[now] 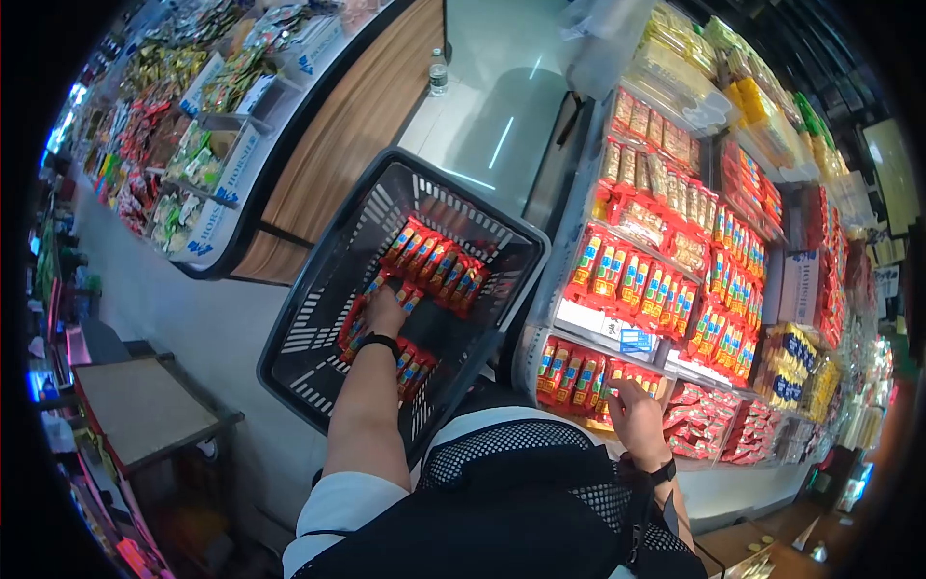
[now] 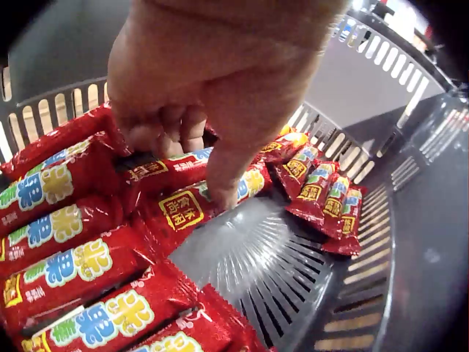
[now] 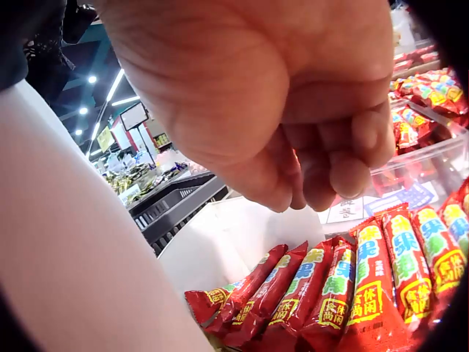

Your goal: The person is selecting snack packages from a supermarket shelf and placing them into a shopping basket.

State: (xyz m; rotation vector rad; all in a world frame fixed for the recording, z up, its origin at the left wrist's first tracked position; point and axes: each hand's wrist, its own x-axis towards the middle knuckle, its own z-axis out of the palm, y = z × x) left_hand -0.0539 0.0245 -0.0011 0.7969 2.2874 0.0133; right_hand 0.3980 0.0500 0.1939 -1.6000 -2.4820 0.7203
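Inside a dark grey shopping basket [image 1: 473,196], my left hand [image 1: 384,314] reaches down among red-wrapped snack bars. The left wrist view shows its thumb against one snack bar [image 2: 179,210] and its fingers bent on the far side, pinching bars between them. A row of the same bars [image 2: 84,264] lies beside the hand, and a smaller group [image 2: 322,192] lies near the slotted wall. My right hand [image 1: 637,420] hovers over a display bin, fingers loosely curled and holding nothing. Just below it, more red snack bars [image 3: 293,297] stand side by side in the bin.
Tiered clear bins [image 1: 641,280] of packaged snacks rise on the right. A wood-panelled counter [image 1: 328,125] heaped with small packets stands at the upper left. A water bottle [image 1: 438,73] stands on the floor. A low grey-topped stand [image 1: 145,405] is at the lower left.
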